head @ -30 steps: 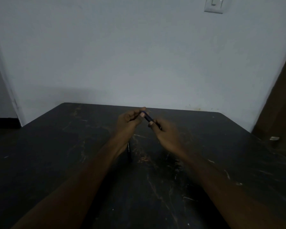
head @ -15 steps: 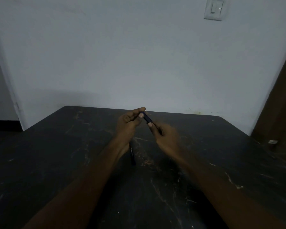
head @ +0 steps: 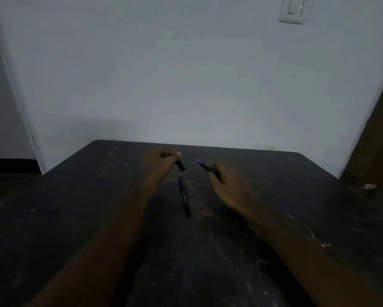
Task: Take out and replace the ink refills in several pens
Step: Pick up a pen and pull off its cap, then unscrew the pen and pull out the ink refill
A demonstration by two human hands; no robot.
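The left hand [head: 161, 166] curls its fingers round a short dark cap [head: 181, 166], whose end pokes out below the thumb. Near it but not touching it, the right hand [head: 230, 190] pinches an uncapped pen [head: 205, 166], its blue tip pointing towards the left hand. Between the two wrists, a second pen [head: 184, 200] lies flat on the dark, scratched table [head: 75, 218]. Beyond the hands rises a pale wall [head: 164, 74]. A light switch [head: 291, 9] sits high above the right hand, and a dark wooden door [head: 379, 134] stands well to its right.
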